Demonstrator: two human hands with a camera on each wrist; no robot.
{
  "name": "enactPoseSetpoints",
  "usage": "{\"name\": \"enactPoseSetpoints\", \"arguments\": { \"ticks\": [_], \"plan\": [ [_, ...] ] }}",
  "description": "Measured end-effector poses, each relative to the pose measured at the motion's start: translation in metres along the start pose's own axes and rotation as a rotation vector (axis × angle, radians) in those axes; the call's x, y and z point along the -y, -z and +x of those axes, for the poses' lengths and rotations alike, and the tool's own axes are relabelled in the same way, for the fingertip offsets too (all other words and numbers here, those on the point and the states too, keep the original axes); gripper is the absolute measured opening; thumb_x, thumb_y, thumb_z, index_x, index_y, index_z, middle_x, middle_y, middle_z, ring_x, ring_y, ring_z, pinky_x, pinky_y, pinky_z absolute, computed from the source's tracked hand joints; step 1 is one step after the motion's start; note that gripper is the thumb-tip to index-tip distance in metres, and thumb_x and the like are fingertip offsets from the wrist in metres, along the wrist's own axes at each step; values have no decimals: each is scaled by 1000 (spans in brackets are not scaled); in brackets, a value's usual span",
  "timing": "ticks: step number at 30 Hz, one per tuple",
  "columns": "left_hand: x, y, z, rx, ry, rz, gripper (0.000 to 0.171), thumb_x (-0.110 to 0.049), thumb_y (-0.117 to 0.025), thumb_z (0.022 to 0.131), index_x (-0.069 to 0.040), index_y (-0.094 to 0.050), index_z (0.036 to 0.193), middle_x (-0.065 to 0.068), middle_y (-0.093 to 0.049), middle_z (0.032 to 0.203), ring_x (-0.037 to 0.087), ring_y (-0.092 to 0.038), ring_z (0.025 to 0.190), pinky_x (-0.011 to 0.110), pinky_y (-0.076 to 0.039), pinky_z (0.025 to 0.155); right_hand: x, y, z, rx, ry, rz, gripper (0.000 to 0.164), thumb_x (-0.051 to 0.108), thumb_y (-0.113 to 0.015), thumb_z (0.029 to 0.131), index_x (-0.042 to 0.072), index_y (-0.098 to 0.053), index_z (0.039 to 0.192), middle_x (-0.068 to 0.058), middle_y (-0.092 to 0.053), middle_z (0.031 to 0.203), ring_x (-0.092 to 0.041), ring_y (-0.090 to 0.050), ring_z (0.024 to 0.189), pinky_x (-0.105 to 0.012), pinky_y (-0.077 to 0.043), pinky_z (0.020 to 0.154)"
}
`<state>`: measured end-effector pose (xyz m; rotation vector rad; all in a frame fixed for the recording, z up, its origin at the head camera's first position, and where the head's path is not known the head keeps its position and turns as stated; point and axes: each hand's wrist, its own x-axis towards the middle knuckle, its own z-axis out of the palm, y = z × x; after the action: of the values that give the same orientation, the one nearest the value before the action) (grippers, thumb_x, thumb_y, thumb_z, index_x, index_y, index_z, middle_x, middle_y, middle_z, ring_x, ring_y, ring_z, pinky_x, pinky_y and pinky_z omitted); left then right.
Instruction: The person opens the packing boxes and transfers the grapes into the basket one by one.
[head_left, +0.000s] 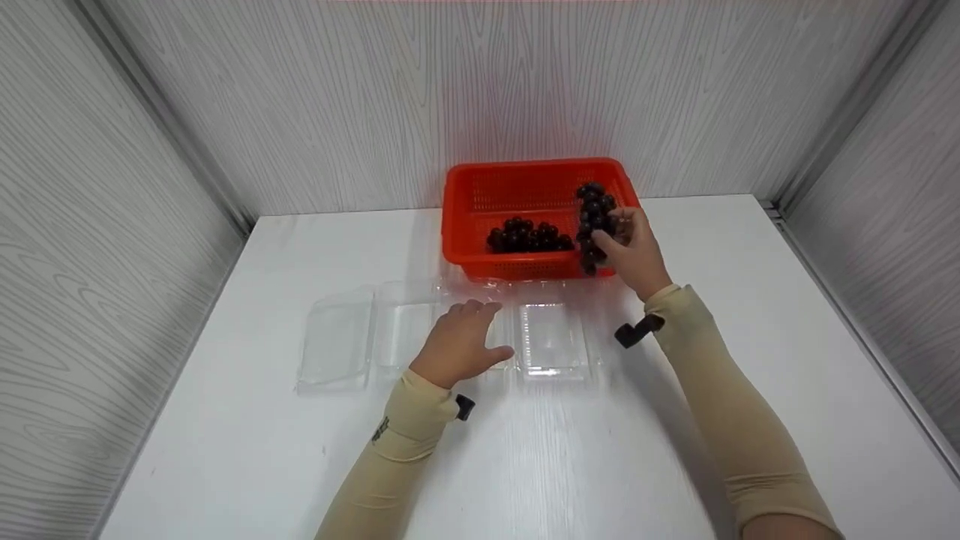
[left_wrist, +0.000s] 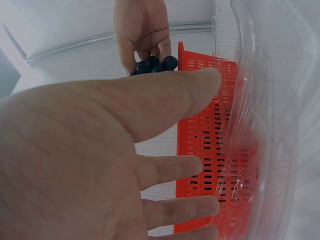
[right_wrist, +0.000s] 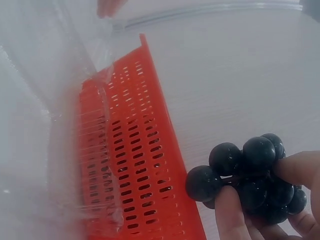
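A bunch of dark grapes (head_left: 592,214) is held in my right hand (head_left: 634,251), over the right front corner of the red basket (head_left: 457,225). In the right wrist view the thumb and fingers curl round the grapes (right_wrist: 252,175). A second bunch of grapes (head_left: 525,236) lies inside the basket along its front wall. My left hand (head_left: 461,341) hovers over the clear plastic containers (head_left: 555,337), its fingers spread and holding nothing. The left wrist view shows its thumb and fingers (left_wrist: 170,167) stretched out.
Clear plastic containers stand in a row in front of the basket, with the leftmost container (head_left: 336,341) at the far left. A pale wood-grain wall (head_left: 360,105) rises behind the white table (head_left: 247,435), and side walls flank it.
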<state>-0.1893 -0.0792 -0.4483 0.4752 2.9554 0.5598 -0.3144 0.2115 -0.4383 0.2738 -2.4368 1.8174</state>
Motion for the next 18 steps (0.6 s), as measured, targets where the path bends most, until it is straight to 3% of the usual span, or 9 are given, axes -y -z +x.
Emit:
{"name": "enactPoseSetpoints", "arguments": {
  "ticks": [5, 10, 14, 18],
  "plan": [
    [-1, -1, -1, 4, 6, -16, 75, -42, -78, 91, -14, -49, 153, 10, -56, 146, 32, -51, 133, 49, -42, 114, 1, 0, 9, 4, -86, 38, 49, 29, -65, 103, 14, -40, 142, -9, -51, 124, -20, -54, 109, -31, -58, 84],
    [-4, -1, 0, 8, 8, -16, 76, -43, -78, 91, -14, -48, 154, 10, -56, 147, 31, -51, 133, 48, -42, 114, 5, 0, 15, 13, -136, 90, 51, 28, -64, 103, 16, -39, 146, -12, -47, 134, -25, -53, 123, -41, -57, 97],
    [-6, -1, 2, 10, 13, -12, 76, -43, -78, 91, -16, -48, 155, 8, -55, 148, 29, -49, 134, 48, -42, 115, 6, 2, 17, 24, -161, 169, 55, 22, -63, 104, 13, -38, 152, -14, -50, 135, -26, -57, 120, -42, -58, 95],
    [-7, -2, 3, 20, 14, -14, 77, -44, -78, 91, -15, -48, 155, 8, -54, 150, 29, -48, 136, 48, -41, 116, 6, 1, 16, 7, -139, 209, 46, 18, -61, 105, 10, -44, 146, -20, -53, 133, -24, -61, 110, -35, -60, 89]
  ]
}}
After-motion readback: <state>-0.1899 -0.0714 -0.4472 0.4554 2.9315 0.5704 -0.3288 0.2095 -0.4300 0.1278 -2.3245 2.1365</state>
